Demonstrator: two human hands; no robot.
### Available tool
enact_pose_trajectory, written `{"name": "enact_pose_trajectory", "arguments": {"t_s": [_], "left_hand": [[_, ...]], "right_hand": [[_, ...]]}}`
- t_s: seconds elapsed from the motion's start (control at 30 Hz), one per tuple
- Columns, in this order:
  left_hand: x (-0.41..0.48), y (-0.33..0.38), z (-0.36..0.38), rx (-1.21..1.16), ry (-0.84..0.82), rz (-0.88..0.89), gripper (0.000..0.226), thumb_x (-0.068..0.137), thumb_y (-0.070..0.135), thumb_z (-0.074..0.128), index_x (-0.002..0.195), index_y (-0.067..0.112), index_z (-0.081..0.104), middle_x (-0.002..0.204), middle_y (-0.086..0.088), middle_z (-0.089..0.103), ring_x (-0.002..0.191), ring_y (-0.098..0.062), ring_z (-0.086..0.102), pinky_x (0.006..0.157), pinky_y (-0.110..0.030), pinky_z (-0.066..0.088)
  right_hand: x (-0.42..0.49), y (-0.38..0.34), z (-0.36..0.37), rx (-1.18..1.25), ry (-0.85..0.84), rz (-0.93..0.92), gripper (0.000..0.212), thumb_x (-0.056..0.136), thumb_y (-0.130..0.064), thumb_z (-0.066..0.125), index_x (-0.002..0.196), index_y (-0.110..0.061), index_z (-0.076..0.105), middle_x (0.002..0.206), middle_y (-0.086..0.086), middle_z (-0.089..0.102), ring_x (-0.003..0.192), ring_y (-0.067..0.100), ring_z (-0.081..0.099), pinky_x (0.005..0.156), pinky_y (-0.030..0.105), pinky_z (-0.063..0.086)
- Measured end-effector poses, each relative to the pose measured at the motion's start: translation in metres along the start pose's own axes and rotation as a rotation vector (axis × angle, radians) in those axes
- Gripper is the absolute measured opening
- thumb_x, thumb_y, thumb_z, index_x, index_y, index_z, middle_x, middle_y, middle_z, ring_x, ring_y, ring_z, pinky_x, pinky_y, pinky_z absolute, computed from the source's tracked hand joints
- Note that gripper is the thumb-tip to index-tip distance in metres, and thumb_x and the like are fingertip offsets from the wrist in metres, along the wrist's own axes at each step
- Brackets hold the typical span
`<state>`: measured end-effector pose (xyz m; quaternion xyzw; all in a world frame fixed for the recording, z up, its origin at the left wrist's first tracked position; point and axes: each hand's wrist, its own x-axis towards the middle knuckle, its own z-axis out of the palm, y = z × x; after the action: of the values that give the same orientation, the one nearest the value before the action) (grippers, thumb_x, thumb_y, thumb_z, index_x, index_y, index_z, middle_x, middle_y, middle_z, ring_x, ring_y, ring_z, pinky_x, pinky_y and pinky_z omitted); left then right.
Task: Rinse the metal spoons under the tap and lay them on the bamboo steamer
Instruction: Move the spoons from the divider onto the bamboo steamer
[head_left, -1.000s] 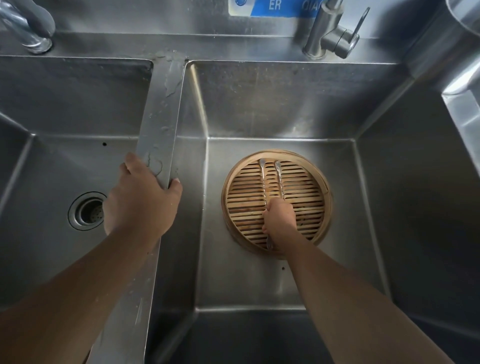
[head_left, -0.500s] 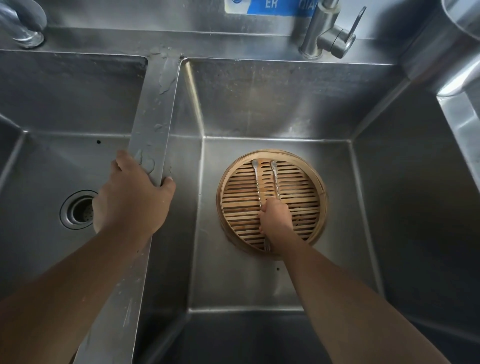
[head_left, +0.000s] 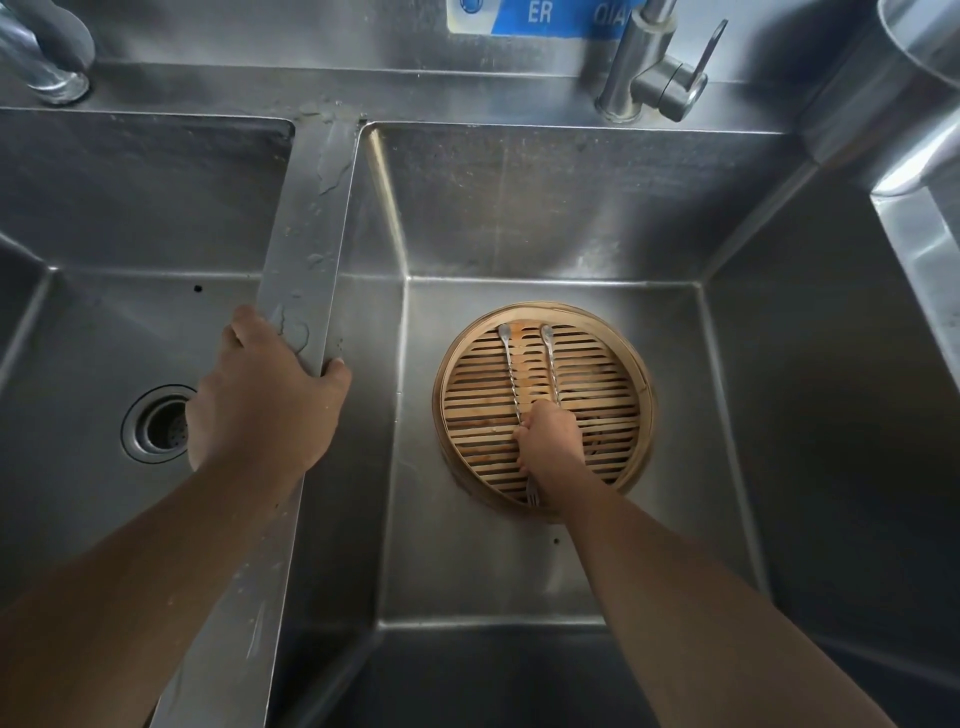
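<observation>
A round bamboo steamer (head_left: 631, 415) sits on the floor of the right sink basin. Two metal spoons (head_left: 509, 366) lie side by side across its slats, ends pointing toward the back wall. My right hand (head_left: 550, 441) is down on the steamer with its fingers curled round the near parts of both spoons; a pronged metal end (head_left: 532, 496) shows below the hand. My left hand (head_left: 265, 400) grips the steel divider (head_left: 306, 249) between the two basins, thumb on the right side. The tap (head_left: 654, 67) stands at the back right, with no water running.
The left basin has a round drain (head_left: 156, 423). A second tap base (head_left: 52, 57) is at the back left. A steel container (head_left: 919, 57) stands at the top right corner. A blue label (head_left: 540, 15) is on the back wall.
Both hands stay where they were, the right on the spoons, the left on the divider. Only the camera view has shifted slightly.
</observation>
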<state>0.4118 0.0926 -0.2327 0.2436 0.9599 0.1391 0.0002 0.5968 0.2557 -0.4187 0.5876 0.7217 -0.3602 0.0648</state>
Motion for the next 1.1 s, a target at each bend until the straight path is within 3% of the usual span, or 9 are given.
{"name": "enact_pose_trajectory", "arguments": {"t_s": [0.7, 1.1], "left_hand": [[0.0018, 0.0005, 0.0003, -0.010, -0.001, 0.002, 0.064, 0.079, 0.047, 0.068, 0.119, 0.006, 0.038, 0.115, -0.021, 0.060, 0.092, -0.050, 0.062, 0.066, -0.043, 0.036], [0.0023, 0.0044, -0.0028, 0.003, -0.014, -0.008, 0.067, 0.079, 0.047, 0.068, 0.123, 0.006, 0.038, 0.116, -0.019, 0.059, 0.094, -0.049, 0.062, 0.072, -0.049, 0.047]], "right_hand": [[-0.0020, -0.0021, 0.0034, -0.035, -0.027, -0.032, 0.013, 0.098, -0.017, 0.060, 0.107, -0.009, 0.062, 0.093, 0.009, 0.067, 0.084, 0.025, 0.071, 0.075, 0.042, 0.064], [-0.0048, -0.0009, 0.0020, -0.033, -0.014, -0.030, 0.019, 0.096, -0.023, 0.061, 0.109, -0.009, 0.061, 0.096, 0.011, 0.068, 0.085, 0.027, 0.072, 0.075, 0.042, 0.064]]}}
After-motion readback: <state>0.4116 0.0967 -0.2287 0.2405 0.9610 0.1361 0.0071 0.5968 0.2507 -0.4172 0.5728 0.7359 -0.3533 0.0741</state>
